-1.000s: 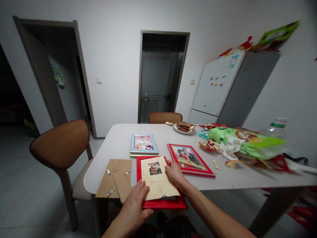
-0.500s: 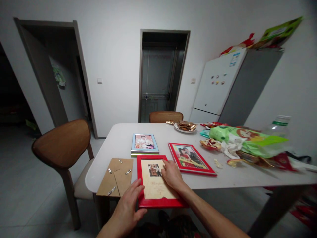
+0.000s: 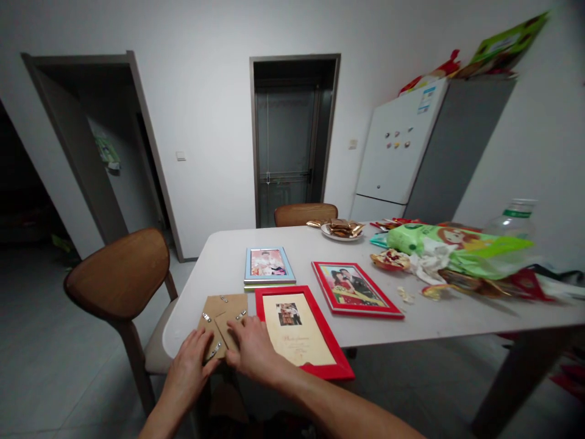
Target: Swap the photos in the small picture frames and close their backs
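A brown frame backing board (image 3: 223,311) with small metal clips lies at the table's near left, its near part over the edge. My left hand (image 3: 189,360) has its fingers on the board's left side and its thumb at the near edge. On the board's right side, my right hand (image 3: 251,347) rests fingers on top, thumb at the near edge. Just right of it is a red picture frame (image 3: 331,350) holding a cream insert sheet (image 3: 297,335) with a small photo. A second red frame (image 3: 359,289) with a picture lies farther right.
Behind the board sits a light-blue frame (image 3: 269,265) stacked on another. A plate of wrapped snacks (image 3: 342,228) stands farther back. Fruit peel (image 3: 390,260), a green package (image 3: 461,247) and a clear bottle (image 3: 512,219) crowd the right. A wooden chair (image 3: 119,274) is at the left.
Both my hands have left the red frame with the insert and moved left onto the backing board. The view has shifted slightly.
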Demonstrator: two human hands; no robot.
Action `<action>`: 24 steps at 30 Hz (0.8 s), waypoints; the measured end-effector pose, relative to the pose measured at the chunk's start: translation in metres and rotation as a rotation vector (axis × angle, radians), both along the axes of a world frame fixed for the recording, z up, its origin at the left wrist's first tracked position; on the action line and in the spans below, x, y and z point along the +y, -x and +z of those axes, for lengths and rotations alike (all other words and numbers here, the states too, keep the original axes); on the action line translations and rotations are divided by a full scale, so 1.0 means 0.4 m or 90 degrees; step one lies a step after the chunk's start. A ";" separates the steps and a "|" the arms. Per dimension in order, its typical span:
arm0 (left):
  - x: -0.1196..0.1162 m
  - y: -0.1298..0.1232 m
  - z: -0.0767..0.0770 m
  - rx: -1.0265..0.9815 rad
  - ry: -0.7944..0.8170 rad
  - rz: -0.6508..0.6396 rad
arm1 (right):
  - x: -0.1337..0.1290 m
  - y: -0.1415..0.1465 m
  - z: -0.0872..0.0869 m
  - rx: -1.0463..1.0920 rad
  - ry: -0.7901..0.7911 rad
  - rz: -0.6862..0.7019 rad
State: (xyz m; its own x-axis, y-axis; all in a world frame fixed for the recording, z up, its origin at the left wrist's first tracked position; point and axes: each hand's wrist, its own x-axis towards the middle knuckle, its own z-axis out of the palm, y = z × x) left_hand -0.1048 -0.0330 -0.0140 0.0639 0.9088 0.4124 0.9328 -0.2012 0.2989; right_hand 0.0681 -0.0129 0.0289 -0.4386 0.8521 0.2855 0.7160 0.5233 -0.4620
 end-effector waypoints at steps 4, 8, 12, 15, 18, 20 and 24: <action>-0.023 -0.053 0.040 -0.013 -0.076 -0.038 | -0.003 -0.075 0.036 0.104 -0.035 0.000; -0.061 -0.167 0.074 -0.023 -0.068 -0.136 | -0.041 -0.229 0.056 0.122 -0.010 0.005; -0.079 -0.281 0.082 -0.030 0.010 -0.213 | -0.070 -0.362 0.033 0.089 0.063 -0.047; -0.068 -0.325 0.081 -0.031 0.064 -0.227 | -0.063 -0.405 0.007 0.056 0.072 -0.087; -0.044 -0.336 0.083 -0.028 0.098 -0.226 | -0.040 -0.409 -0.016 0.026 0.040 -0.105; -0.031 -0.334 0.086 -0.024 0.113 -0.236 | -0.025 -0.405 -0.029 0.004 0.013 -0.111; -0.025 -0.328 0.088 -0.019 0.119 -0.254 | -0.016 -0.402 -0.044 -0.031 -0.036 -0.109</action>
State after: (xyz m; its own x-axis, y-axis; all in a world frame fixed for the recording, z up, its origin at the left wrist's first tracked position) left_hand 0.0263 -0.0431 0.0213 0.4159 0.8742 0.2508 0.7834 -0.4844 0.3893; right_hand 0.2291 -0.0194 0.0111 -0.3036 0.8983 0.3176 0.8175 0.4168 -0.3974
